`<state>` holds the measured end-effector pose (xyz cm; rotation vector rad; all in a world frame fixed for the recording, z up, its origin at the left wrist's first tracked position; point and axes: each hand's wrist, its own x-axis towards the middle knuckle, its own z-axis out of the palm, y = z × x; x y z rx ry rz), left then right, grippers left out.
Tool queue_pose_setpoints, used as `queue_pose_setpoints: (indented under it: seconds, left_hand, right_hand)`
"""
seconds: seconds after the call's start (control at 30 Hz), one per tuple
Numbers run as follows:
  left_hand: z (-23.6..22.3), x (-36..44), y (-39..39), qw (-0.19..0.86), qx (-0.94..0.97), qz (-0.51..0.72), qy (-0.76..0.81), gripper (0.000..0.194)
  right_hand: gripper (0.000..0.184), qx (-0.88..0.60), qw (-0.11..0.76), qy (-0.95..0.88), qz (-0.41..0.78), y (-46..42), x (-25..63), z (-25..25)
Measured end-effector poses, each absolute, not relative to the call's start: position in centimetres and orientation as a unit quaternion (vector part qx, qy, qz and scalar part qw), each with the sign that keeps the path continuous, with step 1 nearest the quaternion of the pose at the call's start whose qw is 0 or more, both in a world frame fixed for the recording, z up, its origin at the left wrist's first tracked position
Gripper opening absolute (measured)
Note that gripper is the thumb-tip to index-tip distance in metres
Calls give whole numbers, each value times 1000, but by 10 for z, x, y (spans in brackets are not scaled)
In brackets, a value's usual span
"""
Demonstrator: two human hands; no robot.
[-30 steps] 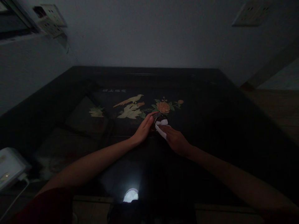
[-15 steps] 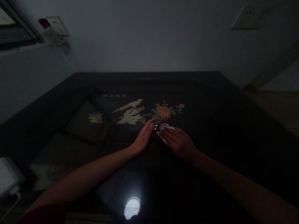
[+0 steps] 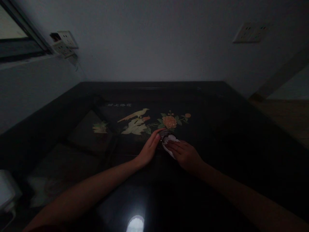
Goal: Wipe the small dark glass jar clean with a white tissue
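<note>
My left hand [image 3: 150,147] is wrapped round the left side of a dark, shiny, rounded glass-like cup [image 3: 163,135]. Its exact shape is hard to make out in the dim light. My right hand [image 3: 187,154] presses a crumpled white cloth [image 3: 171,139] against the cup's right side and opening. Bent fingers cover part of the cloth. Both hands are close together over the glossy black table [image 3: 154,180], just in front of an inlaid orange flower [image 3: 169,121].
An inlaid bird [image 3: 136,114] and pale lettering [image 3: 119,105] decorate the tabletop. A white box-like device [image 3: 8,190] with a cable stands at the left edge. Wall sockets [image 3: 249,33] are at the back right, more sockets [image 3: 65,43] at the back left. Light reflects near the front.
The whole view has shifted, so everything sits slightly lower in the picture. Both hands keep their hold, and the cloth's folds around the cup's opening have changed a little.
</note>
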<state>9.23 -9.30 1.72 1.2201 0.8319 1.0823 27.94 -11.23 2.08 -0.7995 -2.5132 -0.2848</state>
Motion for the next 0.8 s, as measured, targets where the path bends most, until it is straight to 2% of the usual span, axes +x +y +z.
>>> queue_pose_setpoints:
  seconds: [0.17, 0.5, 0.63, 0.8]
  left_hand:
    - [18, 93, -94, 612, 523, 467, 366, 42]
    - [18, 91, -92, 577, 565, 460, 368, 45]
    - [18, 91, -92, 570, 578, 463, 357, 43]
    - [16, 93, -93, 590, 558, 461, 359, 43]
  right_hand:
    - [36, -324, 208, -915, -119, -114, 280, 26]
    - [49, -273, 275, -918, 84, -119, 274, 13]
    - [45, -269, 276, -921, 53, -118, 275, 18]
    - [36, -306, 225, -923, -70, -118, 278, 23]
